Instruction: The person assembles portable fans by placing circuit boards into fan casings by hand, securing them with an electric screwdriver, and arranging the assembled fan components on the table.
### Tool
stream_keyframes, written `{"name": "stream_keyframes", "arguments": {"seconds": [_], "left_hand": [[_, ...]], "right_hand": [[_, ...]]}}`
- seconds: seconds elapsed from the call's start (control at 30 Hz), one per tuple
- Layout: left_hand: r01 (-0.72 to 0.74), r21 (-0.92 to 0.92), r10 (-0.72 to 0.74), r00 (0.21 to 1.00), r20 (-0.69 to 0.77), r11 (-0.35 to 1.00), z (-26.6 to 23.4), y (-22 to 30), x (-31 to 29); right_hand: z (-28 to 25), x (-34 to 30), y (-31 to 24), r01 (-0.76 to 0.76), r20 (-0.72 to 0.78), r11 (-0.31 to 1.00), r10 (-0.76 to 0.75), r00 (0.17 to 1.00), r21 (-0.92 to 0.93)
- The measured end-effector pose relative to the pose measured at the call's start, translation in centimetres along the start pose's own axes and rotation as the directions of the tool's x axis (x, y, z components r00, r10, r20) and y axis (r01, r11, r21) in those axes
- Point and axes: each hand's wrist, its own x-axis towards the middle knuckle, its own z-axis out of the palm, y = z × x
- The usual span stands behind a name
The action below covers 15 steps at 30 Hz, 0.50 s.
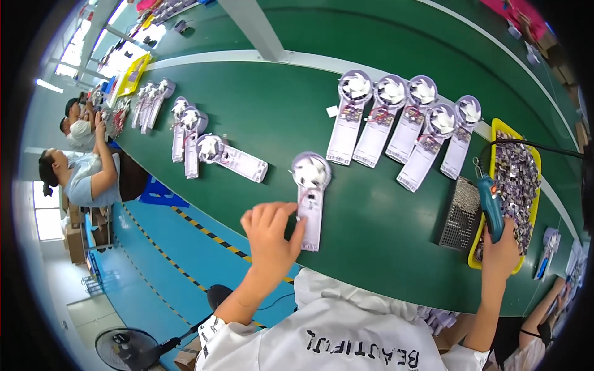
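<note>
In front of me a pale lilac handheld fan housing [313, 229] lies on the green table, its white blades at the far end and its inside showing. My left hand [270, 238] is at its left edge, with bent fingers and thumb gripping the side. Off to the right, my right hand [501, 252] is wrapped round a teal electric screwdriver [490, 207]. The screwdriver's tip points away from me, above the space between a dark perforated screw box [455, 232] and a yellow tray [537, 176] full of small metallic parts.
Several open fan housings [391, 123] lie at the back right. More fans [238, 162] lie to the left. A grey post [253, 28] rises behind the table. A black cable [550, 147] crosses above the tray. Co-workers [93, 170] sit at the left; another person's arm [541, 312] shows lower right.
</note>
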Motion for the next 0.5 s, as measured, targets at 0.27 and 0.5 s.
{"name": "stream_keyframes", "arguments": {"seconds": [0.27,0.5], "left_hand": [[-0.069,-0.395,0.145,0.976,0.164,0.916,2.9,4.7,-1.0],[-0.335,-0.396,0.431,0.884,0.184,0.855,3.9,6.4,1.6]], "right_hand": [[-0.5,-0.2,-0.5,-0.017,-0.011,0.991,0.019,1.000,0.135],[-2.2,-0.5,0.2,0.046,-0.123,0.930,-0.001,0.992,0.365]]}}
